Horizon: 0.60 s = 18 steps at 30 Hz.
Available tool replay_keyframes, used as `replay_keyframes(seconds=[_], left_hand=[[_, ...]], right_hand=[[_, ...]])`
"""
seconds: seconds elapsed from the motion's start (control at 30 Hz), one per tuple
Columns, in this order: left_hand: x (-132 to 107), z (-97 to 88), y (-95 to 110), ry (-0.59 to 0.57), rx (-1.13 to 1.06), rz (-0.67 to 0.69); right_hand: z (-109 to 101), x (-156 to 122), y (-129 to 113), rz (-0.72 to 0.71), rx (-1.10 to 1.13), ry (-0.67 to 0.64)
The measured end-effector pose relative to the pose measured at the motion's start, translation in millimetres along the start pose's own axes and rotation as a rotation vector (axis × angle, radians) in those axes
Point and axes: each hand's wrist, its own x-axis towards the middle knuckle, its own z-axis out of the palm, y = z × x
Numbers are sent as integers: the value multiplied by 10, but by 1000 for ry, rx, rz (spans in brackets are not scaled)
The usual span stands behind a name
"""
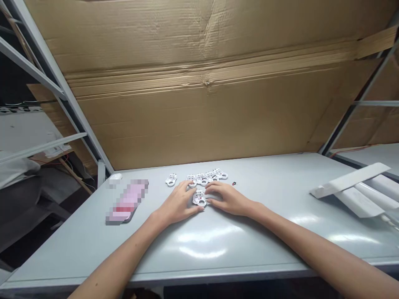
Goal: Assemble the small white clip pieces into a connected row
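Both my hands rest on the pale grey table point(218, 245) around one small white circuit-board piece point(199, 198). My left hand point(178, 203) lies on its left side, fingers curved toward it and touching its edge. On the other side, my right hand point(227, 197) pinches its right edge with thumb and fingers. Just behind my hands runs a row of several more white pieces point(202, 178), with one piece point(171, 180) set apart at the left. A tiny dark and red part point(234, 183) lies right of the row.
A pink phone-like object point(127, 202) lies flat at the left, with a small white object point(115, 176) behind it. White long tubes and a flat white strip point(358, 187) lie at the right edge. A cardboard wall point(202, 104) stands behind the table, flanked by metal shelf frames.
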Motion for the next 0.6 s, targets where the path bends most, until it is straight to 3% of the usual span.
replay_keyframes(seconds=[0.6], left_hand=[[28,77,97,39,-15,-35]], right_hand=[[26,26,-34,45,161,84]])
